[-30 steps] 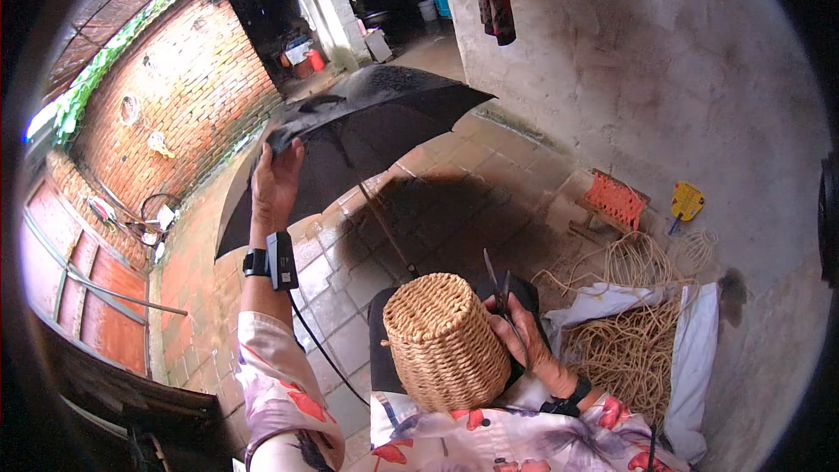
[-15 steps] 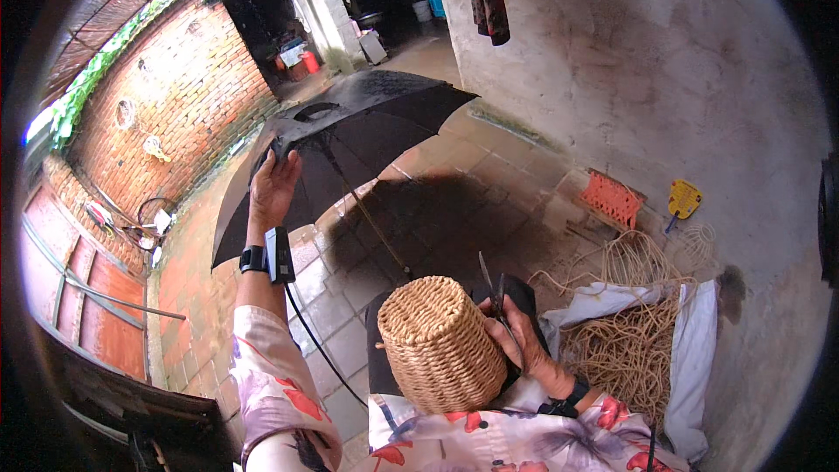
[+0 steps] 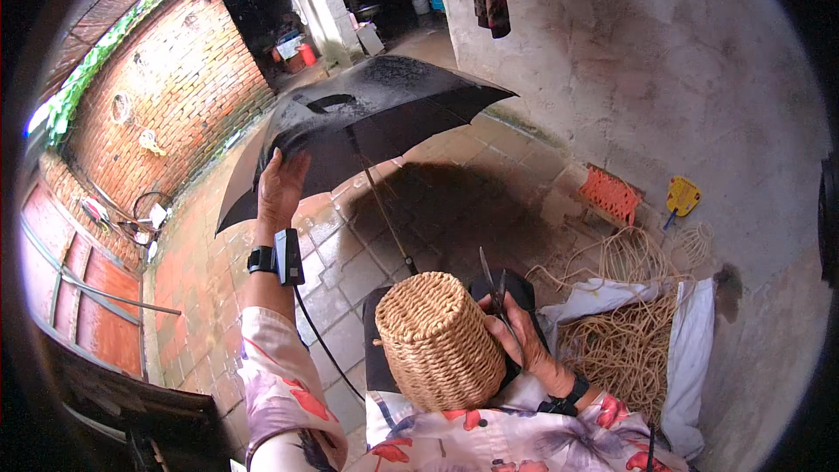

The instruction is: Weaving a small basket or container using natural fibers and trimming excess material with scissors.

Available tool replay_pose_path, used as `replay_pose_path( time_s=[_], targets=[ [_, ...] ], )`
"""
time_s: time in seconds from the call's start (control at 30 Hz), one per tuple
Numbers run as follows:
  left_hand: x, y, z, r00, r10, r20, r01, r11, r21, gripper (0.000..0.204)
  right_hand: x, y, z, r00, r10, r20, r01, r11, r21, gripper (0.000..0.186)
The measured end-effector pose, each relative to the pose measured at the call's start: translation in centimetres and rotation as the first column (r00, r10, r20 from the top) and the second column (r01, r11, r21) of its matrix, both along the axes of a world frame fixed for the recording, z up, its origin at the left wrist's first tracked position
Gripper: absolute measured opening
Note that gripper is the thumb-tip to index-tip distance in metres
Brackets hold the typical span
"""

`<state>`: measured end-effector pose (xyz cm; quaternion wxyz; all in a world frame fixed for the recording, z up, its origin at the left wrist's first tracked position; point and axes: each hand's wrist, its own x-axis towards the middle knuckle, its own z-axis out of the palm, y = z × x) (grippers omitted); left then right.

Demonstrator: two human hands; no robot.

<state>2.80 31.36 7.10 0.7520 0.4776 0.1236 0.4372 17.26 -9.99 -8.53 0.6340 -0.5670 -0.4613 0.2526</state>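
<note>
My left hand [image 3: 281, 190] is stretched forward and grips the near left rim of an open black umbrella [image 3: 384, 92]. Part of its fingers is hidden by the dark cloth. The umbrella's shaft slants down toward my lap, its handle end close to the basket. Upside down on my lap sits a woven tan basket [image 3: 441, 345], its round base facing up. Beside the basket's right side, my right hand [image 3: 523, 336] is closed round a pair of scissors [image 3: 495, 290], blades pointing up and parted.
A white sack [image 3: 690, 367] full of tan cord [image 3: 612, 341] lies open at my right. Behind it are an orange plastic crate [image 3: 612, 195] and a yellow fly swatter [image 3: 682, 197] by the plaster wall [image 3: 664, 79]. Wet paving [image 3: 205, 297] spreads out on the left, below a brick wall [image 3: 192, 70].
The umbrella has tilted and shifted to the right, its far edge now nearer the plaster wall. My left hand has moved slightly right with its rim. The basket and scissors stay nearly in place.
</note>
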Motion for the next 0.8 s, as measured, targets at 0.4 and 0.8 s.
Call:
replay_pose_path(
  time_s=[0.4, 0.8],
  targets=[
    [0.6, -0.4, 1.4, 0.995, 0.032, 0.097, -0.031, 0.999, -0.009, 0.017, -0.1, 0.0, 0.1, 1.0, -0.004, -0.009, 0.004, 1.0, 0.018, 0.052],
    [0.6, 2.5, 2.2, 0.997, 0.014, 0.079, -0.009, 0.998, -0.063, 0.015, 0.0, 0.1, -0.9, 1.0, -0.018, -0.006, 0.018, 1.0, -0.006, 0.046]
  ],
)
